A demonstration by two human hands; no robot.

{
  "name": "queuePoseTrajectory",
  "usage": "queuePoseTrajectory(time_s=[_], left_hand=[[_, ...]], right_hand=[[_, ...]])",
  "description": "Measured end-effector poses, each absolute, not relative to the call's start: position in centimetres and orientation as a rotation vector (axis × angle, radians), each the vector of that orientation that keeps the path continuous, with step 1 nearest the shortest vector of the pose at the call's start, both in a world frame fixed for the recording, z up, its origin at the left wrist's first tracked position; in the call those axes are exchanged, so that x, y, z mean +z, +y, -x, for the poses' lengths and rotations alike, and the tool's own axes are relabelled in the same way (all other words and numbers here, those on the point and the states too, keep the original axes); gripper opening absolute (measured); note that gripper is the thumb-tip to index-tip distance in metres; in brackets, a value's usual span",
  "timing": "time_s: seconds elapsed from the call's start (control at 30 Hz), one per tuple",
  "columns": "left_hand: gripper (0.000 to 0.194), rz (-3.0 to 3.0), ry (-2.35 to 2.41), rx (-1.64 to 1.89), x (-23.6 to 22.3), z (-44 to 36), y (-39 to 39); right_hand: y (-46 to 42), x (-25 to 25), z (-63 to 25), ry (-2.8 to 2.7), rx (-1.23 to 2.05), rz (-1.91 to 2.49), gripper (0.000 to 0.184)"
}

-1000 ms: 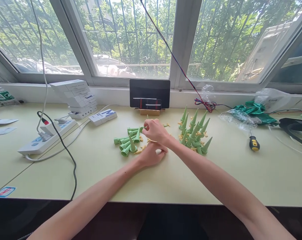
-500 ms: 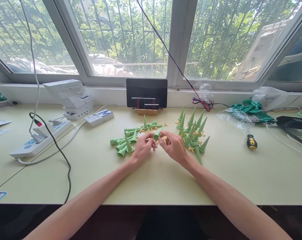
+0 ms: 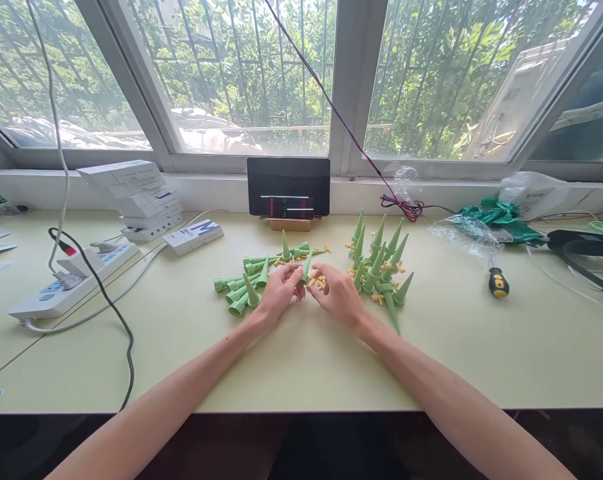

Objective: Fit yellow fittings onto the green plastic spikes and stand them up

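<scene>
My left hand [image 3: 280, 293] is closed around a green plastic watering spike [image 3: 306, 267], its point tilted up. My right hand [image 3: 337, 293] is just right of that spike, thumb and index finger apart; whether the thumb tip touches the spike's base I cannot tell. Small yellow valve pieces [image 3: 317, 283] show between its fingers on the table. Left of my left hand, several green spikes and tubes [image 3: 238, 293] lie or stand together. Beyond my right hand stands a cluster of green spikes [image 3: 376, 263] with yellow valves fitted to some.
On the left are a power strip [image 3: 76, 280], a black cable [image 3: 116, 303] and stacked white boxes [image 3: 141, 200]. A tablet [image 3: 288, 177] and phone [image 3: 291, 208] stand at the back. A screwdriver [image 3: 498, 283], green plastic wrap [image 3: 501, 220] and a black headset-like strap [image 3: 584, 257] lie right.
The held spike has swung more upright and slightly down in my left hand. My right fingers have drawn back from around it. The whole view has shifted a little.
</scene>
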State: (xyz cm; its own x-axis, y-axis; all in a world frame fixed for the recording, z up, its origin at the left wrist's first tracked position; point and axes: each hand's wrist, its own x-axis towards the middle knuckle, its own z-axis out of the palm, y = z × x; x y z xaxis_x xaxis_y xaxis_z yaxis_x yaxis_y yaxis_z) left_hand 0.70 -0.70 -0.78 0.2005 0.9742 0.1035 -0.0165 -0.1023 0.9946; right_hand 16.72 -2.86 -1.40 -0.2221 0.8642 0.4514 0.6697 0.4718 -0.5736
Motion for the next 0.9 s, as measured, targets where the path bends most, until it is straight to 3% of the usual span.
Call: queuePoseTrajectory(time_s=[0.3, 0.9], left_hand=[[0.039, -1.309, 1.036, 1.166, -0.67, -0.76, -0.61], [0.034, -1.328, 1.083, 1.123, -0.66, -0.61, -0.6]], right_hand=[[-2.82, -1.2, -17.11, -2.008, 0.255, 1.6, 0.031], [-2.86, -1.59, -17.35, -2.065, 0.253, 1.691, 0.026]])
